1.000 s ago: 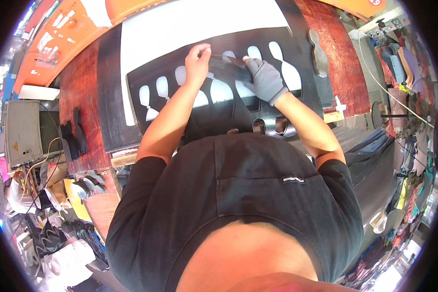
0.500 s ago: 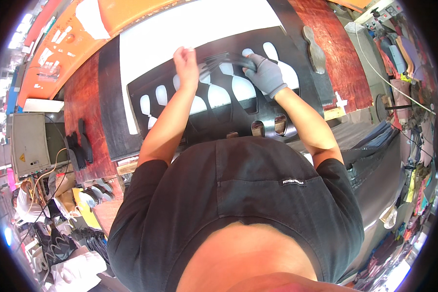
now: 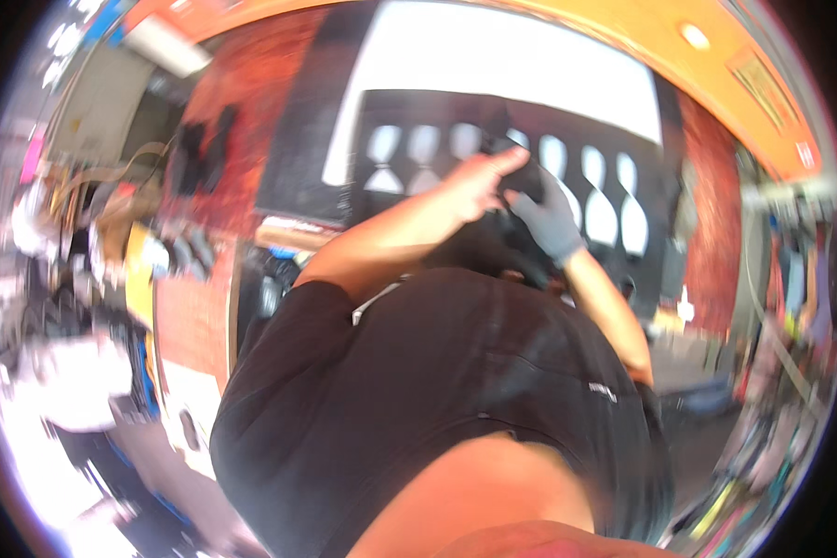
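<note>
In front of me lies a black sheet (image 3: 418, 107) with rows of sole-shaped cutouts, and white shows through them. Over its middle, dark flat pieces (image 3: 528, 179) are between my two hands, their outline smeared by motion. My bare left hand (image 3: 474, 186) is closed on them from the left, thumb on top. From the right, my right hand (image 3: 551, 219), in a grey glove with bare fingertips, grips the same pieces. How many pieces there are cannot be made out.
A white sheet (image 3: 511, 56) lies beneath and beyond the black one, on a reddish worktop (image 3: 713, 214). Dark sole-shaped pieces (image 3: 205, 153) lie at the left. An orange machine part (image 3: 753, 84) runs along the far side. Shelves of coloured material (image 3: 795, 270) stand at the right.
My left hand has moved right to meet the right hand at the dark pieces. The view has swung left, so the worktop appears further right.
</note>
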`<state>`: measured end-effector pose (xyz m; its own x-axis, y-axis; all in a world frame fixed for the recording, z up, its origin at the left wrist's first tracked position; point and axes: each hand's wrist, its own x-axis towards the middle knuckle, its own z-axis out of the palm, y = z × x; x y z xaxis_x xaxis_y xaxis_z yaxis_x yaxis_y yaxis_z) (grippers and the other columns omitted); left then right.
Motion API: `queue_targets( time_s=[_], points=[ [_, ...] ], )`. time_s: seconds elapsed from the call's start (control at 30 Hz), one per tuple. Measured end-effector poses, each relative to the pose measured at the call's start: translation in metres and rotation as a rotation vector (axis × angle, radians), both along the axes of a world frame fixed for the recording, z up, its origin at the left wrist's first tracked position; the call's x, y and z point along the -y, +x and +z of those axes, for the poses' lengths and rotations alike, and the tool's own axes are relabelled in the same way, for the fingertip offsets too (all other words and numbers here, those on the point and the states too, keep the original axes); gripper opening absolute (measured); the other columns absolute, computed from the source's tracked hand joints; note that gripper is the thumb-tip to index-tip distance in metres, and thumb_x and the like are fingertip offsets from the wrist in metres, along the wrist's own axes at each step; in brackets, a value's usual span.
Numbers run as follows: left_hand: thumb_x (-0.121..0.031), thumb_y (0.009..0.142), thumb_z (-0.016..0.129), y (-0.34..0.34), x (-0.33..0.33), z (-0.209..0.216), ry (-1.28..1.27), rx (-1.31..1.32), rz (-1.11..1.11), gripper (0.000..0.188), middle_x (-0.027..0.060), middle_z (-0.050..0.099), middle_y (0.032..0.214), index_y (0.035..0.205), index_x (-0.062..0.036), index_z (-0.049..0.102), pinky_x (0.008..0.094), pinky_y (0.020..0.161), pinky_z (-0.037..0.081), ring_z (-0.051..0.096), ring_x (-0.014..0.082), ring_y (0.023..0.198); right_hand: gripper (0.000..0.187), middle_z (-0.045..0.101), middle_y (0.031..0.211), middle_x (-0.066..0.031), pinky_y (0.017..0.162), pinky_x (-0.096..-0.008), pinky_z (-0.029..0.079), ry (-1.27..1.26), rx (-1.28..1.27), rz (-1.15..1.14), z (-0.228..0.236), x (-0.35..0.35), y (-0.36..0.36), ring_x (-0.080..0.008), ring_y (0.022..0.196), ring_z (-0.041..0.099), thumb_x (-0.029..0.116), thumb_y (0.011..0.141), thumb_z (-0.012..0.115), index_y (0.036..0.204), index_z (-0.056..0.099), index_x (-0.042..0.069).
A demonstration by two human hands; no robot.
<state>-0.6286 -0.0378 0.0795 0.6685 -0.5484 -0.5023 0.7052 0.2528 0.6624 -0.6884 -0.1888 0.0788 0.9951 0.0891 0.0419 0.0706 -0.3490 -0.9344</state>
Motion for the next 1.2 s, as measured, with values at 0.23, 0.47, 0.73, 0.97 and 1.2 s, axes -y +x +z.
queue_targets(
  time_s=[0.23, 0.47, 0.73, 0.97, 1.2],
  points=[
    [-0.028, 0.084, 0.068, 0.015, -0.072, 0.031, 0.165, 0.474, 0.203, 0.067, 0.0158, 0.051, 0.121, 0.132, 0.0037, 0.035, 0.0375, 0.096, 0.041, 0.051, 0.0227, 0.111, 0.054, 0.057, 0.104, -0.0101, 0.085, -0.0309, 0.045, 0.014, 0.007, 0.246, -0.011, 0.005, -0.004, -0.0177, 0.098, 0.055, 0.021, 0.087, 0.062, 0.131, 0.038, 0.001],
    [-0.031, 0.078, 0.073, 0.1, -0.285, 0.05, 0.862, 0.827, 0.299, 0.048, 0.0122, 0.062, 0.099, 0.11, -0.0003, 0.054, 0.0339, 0.073, 0.051, 0.061, 0.018, 0.087, 0.043, 0.056, 0.117, -0.0148, 0.089, -0.0321, 0.045, -0.236, 0.133, -0.414, -0.045, 0.12, -0.031, -0.0221, 0.106, 0.056, 0.019, 0.089, 0.06, 0.125, 0.046, 0.0],
    [-0.032, 0.078, 0.073, 0.103, -0.445, -0.033, 1.038, 0.195, 0.05, 0.082, 0.0169, 0.041, 0.139, 0.14, 0.0021, 0.031, 0.0382, 0.1, 0.036, 0.042, 0.0251, 0.126, 0.04, 0.054, 0.118, -0.0169, 0.094, -0.0362, 0.041, -0.427, 0.217, -0.583, -0.075, 0.176, -0.089, -0.0261, 0.113, 0.051, 0.017, 0.088, 0.061, 0.121, 0.048, -0.002],
    [-0.04, 0.081, 0.064, 0.121, -0.425, -0.035, 2.11, 0.567, -0.388, 0.048, 0.0265, 0.061, 0.106, 0.11, -0.0017, 0.062, 0.0491, 0.086, 0.045, 0.058, 0.0406, 0.101, 0.067, 0.052, 0.126, -0.0204, 0.1, -0.0374, 0.037, -0.461, -0.195, -0.919, -0.083, 0.243, -0.08, -0.0308, 0.12, 0.049, 0.04, 0.079, 0.067, 0.125, 0.048, -0.005],
    [-0.038, 0.085, 0.065, 0.01, -0.262, -0.036, 0.925, 0.324, -0.323, 0.034, 0.0032, 0.059, 0.072, 0.097, -0.0088, 0.052, 0.0233, 0.045, 0.042, 0.055, 0.0116, 0.055, 0.062, 0.058, 0.119, -0.0161, 0.098, -0.0317, 0.038, -0.193, -0.345, -0.762, -0.062, 0.273, -0.068, -0.0229, 0.113, 0.053, 0.034, 0.081, 0.067, 0.124, 0.05, -0.006]
  ],
)
